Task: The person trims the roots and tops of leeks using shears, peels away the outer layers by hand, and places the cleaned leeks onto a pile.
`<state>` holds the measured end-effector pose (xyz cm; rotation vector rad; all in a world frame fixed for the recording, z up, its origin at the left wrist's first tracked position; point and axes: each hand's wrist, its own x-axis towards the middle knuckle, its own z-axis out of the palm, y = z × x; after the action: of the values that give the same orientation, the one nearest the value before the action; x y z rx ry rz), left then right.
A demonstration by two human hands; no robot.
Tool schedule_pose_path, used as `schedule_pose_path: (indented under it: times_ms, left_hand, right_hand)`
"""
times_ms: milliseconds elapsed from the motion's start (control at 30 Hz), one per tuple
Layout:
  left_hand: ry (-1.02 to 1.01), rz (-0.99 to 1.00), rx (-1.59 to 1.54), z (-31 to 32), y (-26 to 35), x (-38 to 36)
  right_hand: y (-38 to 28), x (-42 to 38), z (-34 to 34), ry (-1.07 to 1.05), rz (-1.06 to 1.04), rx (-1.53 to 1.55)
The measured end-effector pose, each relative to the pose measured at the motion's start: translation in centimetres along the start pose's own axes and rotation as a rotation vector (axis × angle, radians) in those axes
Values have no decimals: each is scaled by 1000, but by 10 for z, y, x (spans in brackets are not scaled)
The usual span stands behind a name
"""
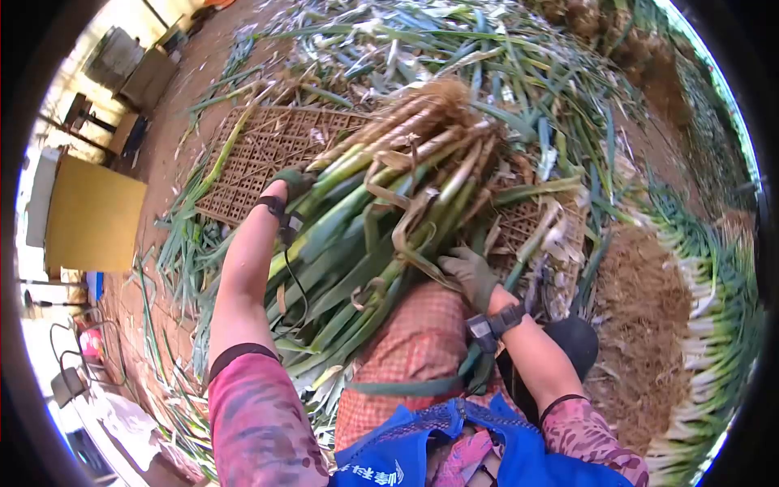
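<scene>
Leafy bundle [357,219]: flat green leaves, pale stalks, shaggy roots. Gloved left hand [294,183], right hand [473,278] touch it; can't tell if clamped.

Open floor [167,162] L of grid panel [264,150], bundle [345,221] blocking ctr, leaf pile [519,69] beyond

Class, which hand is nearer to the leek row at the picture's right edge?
The right hand: it is at the side of the bundle facing the leek row, not touching the row. The left hand is at the bundle's opposite side, farther away.
</scene>
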<state>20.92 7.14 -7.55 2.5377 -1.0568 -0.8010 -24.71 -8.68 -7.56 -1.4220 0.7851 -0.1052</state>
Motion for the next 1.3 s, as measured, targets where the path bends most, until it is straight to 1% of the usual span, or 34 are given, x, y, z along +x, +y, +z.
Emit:
schedule_pose_path:
  times_ms: [67, 133, 167, 200, 233, 267, 300, 333, 367, 400, 433, 467, 500, 533, 600, 667, 700, 733, 767, 800, 833, 867, 933, 1033, 1133, 1167, 1233, 1300]
  left_hand:
    - [-27, -46, 10, -4, 0, -6]
    - [-97, -75, 104, -7, 28, -28]
    - [87, -48, 11, 0, 46, -57]
    - [317, 56, 40, 17, 57, -70]
    - [531, 226, 122, 27, 96, -103]
    - [577, 488, 19, 38, 120, -127]
    - [350, 380, -215, 43, 159, -163]
    - [260, 285, -175, 25, 228, -228]
    - [336, 510, -356, 86, 199, -209]
    - [322, 377, -392, 97, 235, -255]
    - [306, 565, -337, 133, 231, -254]
    - [310, 510, -435, 169, 239, -271]
    - [229, 522, -438, 176, 252, -295]
    - [111, 477, -470, 188, 259, -315]
    - [-11, 499, -329, 199, 263, -339]
    - [-86, 313, -53, 194, 252, -351]
    - [-138, 230, 84, 192, 246, -356]
    - [-25, 137, 177, 188, 241, -361]
    - [78, 59, 272, 185, 235, -366]
    - [77, 85, 173, 188, 221, -362]
    - [103, 154, 108, 199, 205, -352]
    - [222, 173, 95, 204, 206, -351]
    - [275, 125, -87, 203, 212, -345]
    - [250, 189, 159, 200, 225, -313]
    - [145, 134, 227, 191, 224, -270]
    - [170, 87, 213, 182, 224, -263]
    - [228, -10, 186, 160, 221, -253]
    - [224, -13, 121, 145, 214, -249]
  right_hand:
    - [19, -35, -41, 168, -36, -43]
    - [-6, -92, -76, 358, -112, -670]
    - [2, -108, -87, 385, 31, -737]
    - [13, -121, -96, 403, 172, -802]
    - [20, -131, -99, 401, 308, -874]
    - [21, -135, -95, 348, 379, -917]
    - [23, -138, -85, 273, 438, -971]
    - [24, -139, -75, 189, 490, -1037]
    - [28, -134, -70, 164, 505, -1058]
    - [41, -128, -67, 193, 504, -1139]
    - [51, -119, -72, 239, 498, -1167]
    - [57, -117, -79, 293, 500, -1189]
    - [54, -114, -84, 327, 552, -1104]
    - [58, -110, -90, 377, 533, -1127]
    - [45, -104, -92, 411, 606, -1049]
    - [62, -86, -115, 405, 488, -754]
    - [78, -72, -132, 478, 297, -841]
    - [34, -104, -128, 419, 195, -718]
    - [71, -78, -164, 344, 184, -490]
    - [17, -128, -154, 278, 104, -543]
    - [32, -138, -166, 260, -244, -240]
    - [26, -156, -168, 173, 12, 256]
    - [7, -194, -169, 110, -44, 359]
    - [9, -219, -158, 218, -108, 279]
    - [-8, -250, -130, 139, -198, 325]
    - [-7, -251, -124, 122, -145, 339]
    - [-2, -256, -107, 90, -42, 257]
    - [5, -247, -96, 77, 95, 216]
